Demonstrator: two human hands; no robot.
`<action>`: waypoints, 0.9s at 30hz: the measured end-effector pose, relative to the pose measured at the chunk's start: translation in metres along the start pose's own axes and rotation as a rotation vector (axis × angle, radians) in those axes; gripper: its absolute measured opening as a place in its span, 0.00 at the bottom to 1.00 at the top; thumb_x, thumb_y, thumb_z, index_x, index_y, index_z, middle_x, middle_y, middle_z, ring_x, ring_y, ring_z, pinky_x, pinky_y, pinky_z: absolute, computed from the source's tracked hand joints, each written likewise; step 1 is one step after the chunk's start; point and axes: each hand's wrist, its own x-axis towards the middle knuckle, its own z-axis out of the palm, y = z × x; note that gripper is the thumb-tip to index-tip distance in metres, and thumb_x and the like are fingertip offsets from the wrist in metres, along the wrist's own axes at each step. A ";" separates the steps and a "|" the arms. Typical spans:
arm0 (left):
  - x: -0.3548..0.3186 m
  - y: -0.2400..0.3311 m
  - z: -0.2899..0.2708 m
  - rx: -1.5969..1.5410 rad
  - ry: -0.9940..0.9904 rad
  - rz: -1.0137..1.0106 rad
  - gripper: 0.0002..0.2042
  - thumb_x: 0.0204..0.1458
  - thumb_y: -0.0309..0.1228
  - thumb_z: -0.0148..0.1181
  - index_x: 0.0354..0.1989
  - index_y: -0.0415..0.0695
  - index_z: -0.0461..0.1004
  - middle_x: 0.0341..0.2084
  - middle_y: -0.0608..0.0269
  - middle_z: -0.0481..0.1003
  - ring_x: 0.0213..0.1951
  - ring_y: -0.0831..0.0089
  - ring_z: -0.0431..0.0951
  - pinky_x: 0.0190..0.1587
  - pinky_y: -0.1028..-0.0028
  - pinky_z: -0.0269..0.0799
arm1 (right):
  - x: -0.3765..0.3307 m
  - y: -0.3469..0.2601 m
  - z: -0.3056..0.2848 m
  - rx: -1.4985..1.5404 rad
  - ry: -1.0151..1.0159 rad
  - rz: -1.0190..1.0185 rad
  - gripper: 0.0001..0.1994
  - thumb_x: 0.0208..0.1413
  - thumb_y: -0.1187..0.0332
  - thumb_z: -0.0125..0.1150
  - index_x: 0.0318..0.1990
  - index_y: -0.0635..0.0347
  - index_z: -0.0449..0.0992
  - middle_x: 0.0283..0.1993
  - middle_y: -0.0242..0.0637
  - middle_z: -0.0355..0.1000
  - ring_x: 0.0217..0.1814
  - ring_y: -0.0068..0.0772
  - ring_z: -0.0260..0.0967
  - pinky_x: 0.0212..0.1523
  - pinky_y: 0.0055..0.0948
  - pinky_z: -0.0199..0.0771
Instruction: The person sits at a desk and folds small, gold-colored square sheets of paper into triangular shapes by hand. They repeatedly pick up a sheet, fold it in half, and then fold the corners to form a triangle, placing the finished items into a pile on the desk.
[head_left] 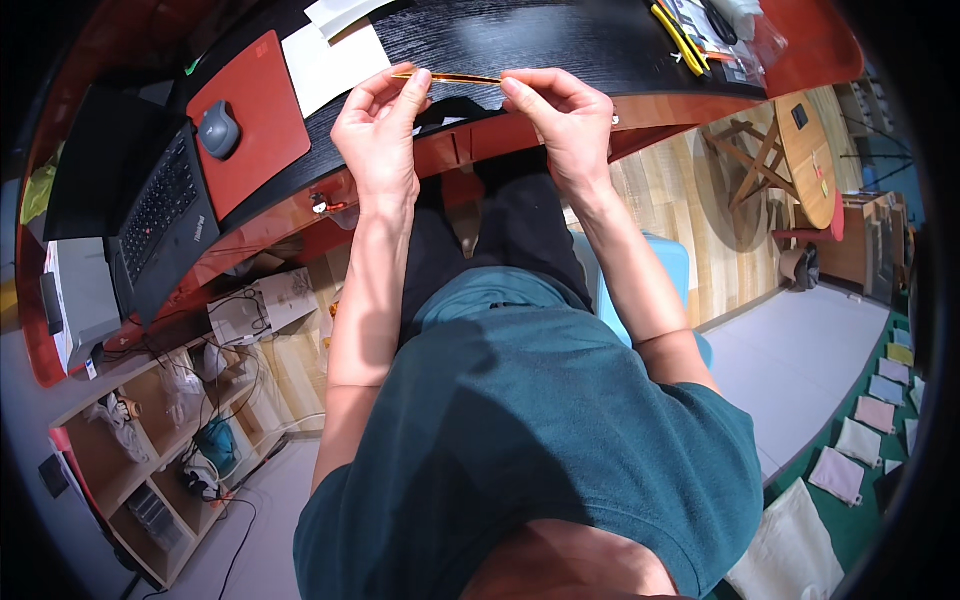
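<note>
Both of my hands hold one thin amber-coloured strip point(458, 77) stretched level between them, just above the near edge of a black desk point(520, 40). My left hand point(378, 130) pinches its left end between thumb and forefinger. My right hand point(560, 115) pinches the right end the same way. The strip is very narrow and I cannot tell what it is made of.
A red mouse pad point(262, 140) with a grey mouse point(219, 128) lies left, beside a black laptop point(165, 205). White paper sheets point(335, 60) lie behind my left hand. Yellow-handled tools point(680, 40) sit far right. A round wooden table point(805, 150) stands on the floor.
</note>
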 end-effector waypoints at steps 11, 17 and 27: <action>-0.005 -0.006 -0.004 0.224 -0.056 -0.005 0.11 0.52 0.16 0.72 0.44 0.35 0.83 0.38 0.59 0.84 0.38 0.79 0.83 0.44 0.80 0.80 | 0.004 0.008 -0.006 -0.209 0.072 -0.042 0.06 0.58 0.72 0.74 0.37 0.66 0.85 0.33 0.33 0.83 0.34 0.18 0.78 0.35 0.20 0.77; -0.007 -0.007 -0.002 0.291 -0.044 0.081 0.08 0.54 0.18 0.71 0.42 0.37 0.84 0.36 0.62 0.84 0.37 0.79 0.83 0.44 0.79 0.80 | 0.003 0.015 -0.006 -0.616 0.051 -0.435 0.10 0.51 0.74 0.76 0.41 0.62 0.84 0.33 0.37 0.80 0.32 0.27 0.80 0.34 0.23 0.80; -0.019 -0.020 0.007 0.325 -0.033 0.500 0.18 0.52 0.14 0.68 0.51 0.39 0.83 0.44 0.61 0.79 0.41 0.78 0.82 0.49 0.76 0.81 | -0.002 0.010 0.000 -0.157 0.126 -0.068 0.11 0.61 0.79 0.66 0.50 0.70 0.81 0.42 0.39 0.83 0.37 0.22 0.81 0.40 0.21 0.82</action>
